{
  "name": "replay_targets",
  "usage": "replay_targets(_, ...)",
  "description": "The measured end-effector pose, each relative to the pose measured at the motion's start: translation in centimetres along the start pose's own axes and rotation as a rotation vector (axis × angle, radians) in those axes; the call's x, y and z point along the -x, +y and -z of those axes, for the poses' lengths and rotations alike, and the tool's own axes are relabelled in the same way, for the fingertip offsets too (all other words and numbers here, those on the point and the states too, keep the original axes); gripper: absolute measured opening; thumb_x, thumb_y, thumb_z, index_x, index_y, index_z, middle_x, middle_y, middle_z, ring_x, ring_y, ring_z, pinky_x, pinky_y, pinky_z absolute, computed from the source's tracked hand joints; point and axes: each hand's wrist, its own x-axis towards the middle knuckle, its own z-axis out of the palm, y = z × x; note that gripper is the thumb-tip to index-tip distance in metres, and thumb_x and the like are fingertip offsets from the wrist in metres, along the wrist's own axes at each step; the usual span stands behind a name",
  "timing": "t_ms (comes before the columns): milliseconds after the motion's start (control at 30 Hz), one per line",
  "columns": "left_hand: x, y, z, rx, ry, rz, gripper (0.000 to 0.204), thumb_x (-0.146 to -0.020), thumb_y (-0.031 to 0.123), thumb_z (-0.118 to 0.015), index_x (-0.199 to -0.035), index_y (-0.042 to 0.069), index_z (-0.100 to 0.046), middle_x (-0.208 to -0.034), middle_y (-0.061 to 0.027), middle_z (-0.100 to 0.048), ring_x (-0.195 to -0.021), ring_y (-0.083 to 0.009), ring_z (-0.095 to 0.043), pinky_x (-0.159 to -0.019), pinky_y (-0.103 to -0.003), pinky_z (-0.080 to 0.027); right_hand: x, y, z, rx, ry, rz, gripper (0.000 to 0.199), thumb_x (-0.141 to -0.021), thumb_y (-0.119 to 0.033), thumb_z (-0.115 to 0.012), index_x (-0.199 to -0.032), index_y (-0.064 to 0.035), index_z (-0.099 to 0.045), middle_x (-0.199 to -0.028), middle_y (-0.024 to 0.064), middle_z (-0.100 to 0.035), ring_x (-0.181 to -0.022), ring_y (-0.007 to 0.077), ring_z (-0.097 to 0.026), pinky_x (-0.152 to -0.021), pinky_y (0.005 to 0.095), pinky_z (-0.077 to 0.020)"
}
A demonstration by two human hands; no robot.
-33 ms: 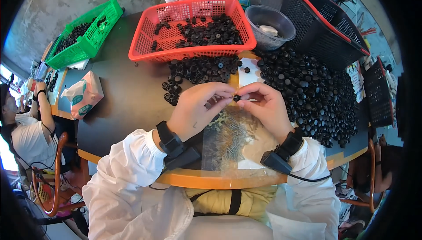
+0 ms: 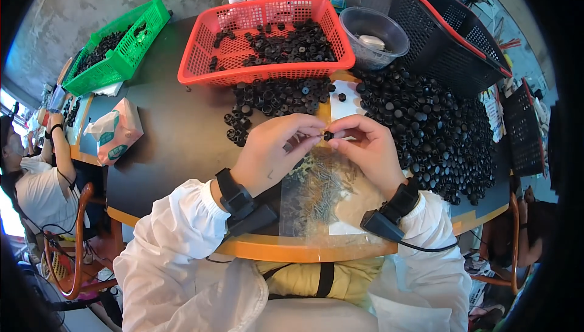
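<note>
Between the thumb and fingertips of my right hand [image 2: 372, 149] is a small round black plastic cap [image 2: 328, 135]. My left hand [image 2: 271, 149] meets it from the other side, thumb and forefinger pinched together at the cap's edge. Whatever those left fingers hold is too small to make out. Below my hands, a clear plastic sheet [image 2: 293, 213] carries a scatter of thin metal screws [image 2: 325, 195]. A big heap of black caps [image 2: 426, 125] spreads to the right of my right hand. Beyond my left hand lies a smaller pile of black ring-like parts [image 2: 274, 96].
Behind the piles stands a red basket [image 2: 267, 78] of black parts, beside a clear tub [image 2: 394, 43] and a tall black basket [image 2: 435, 46]. At left are a tissue pack [image 2: 121, 131], a green basket [image 2: 125, 61] and another person [image 2: 45, 186]. The table's wooden edge [image 2: 304, 250] curves before me.
</note>
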Motion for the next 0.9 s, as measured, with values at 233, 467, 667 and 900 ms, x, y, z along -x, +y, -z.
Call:
replay_targets(233, 0.2, -1.0, 0.2, -0.070, 0.002, -0.124, 0.041, -0.080, -0.003, -0.069, -0.116, 0.007, -0.054, -0.081, -0.0068, -0.066, -0.072, -0.0198, -0.067, -0.064, -0.029, -0.055, 0.2, -0.9, -0.6, 0.197, 0.007, 0.054, 0.021, -0.084, 0.003, -0.068, -0.104, 0.0001, -0.066, -0.105, 0.0050, -0.065, -0.095, 0.0103, -0.062, -0.085, 0.0242, -0.0526)
replay_targets(467, 0.6, -0.4, 0.3, -0.041, 0.016, -0.092, 0.045, -0.077, -0.005, -0.072, -0.118, 0.003, -0.055, -0.091, -0.0060, -0.068, -0.075, -0.0139, -0.068, -0.068, -0.026, -0.056, 0.4, -0.4, -0.8, 0.136, 0.037, -0.010, 0.021, -0.084, 0.002, -0.068, -0.104, 0.0002, -0.067, -0.101, 0.0049, -0.067, -0.090, 0.0109, -0.064, -0.082, 0.0239, -0.0522)
replay_targets(667, 0.8, -0.1, 0.3, 0.019, 0.004, -0.041, 0.050, -0.079, -0.004, -0.070, -0.124, 0.005, -0.049, -0.084, -0.0061, -0.067, -0.074, -0.0150, -0.067, -0.066, -0.027, -0.055, 0.3, 0.0, -0.3, -0.011, 0.015, -0.094, 0.020, -0.086, 0.003, -0.066, -0.106, 0.0015, -0.066, -0.101, 0.0058, -0.068, -0.091, 0.0115, -0.065, -0.082, 0.0239, -0.0517)
replay_targets(900, 0.7, 0.0, 0.5, 0.065, -0.013, -0.008, 0.054, -0.079, -0.004, -0.070, -0.127, 0.005, -0.048, -0.080, -0.0045, -0.067, -0.070, -0.0108, -0.064, -0.065, -0.025, -0.053, 0.2, -0.2, -0.5, 0.004, 0.012, -0.083, 0.020, -0.086, 0.004, -0.065, -0.106, 0.0019, -0.066, -0.101, 0.0064, -0.068, -0.091, 0.0118, -0.065, -0.082, 0.0239, -0.0518)
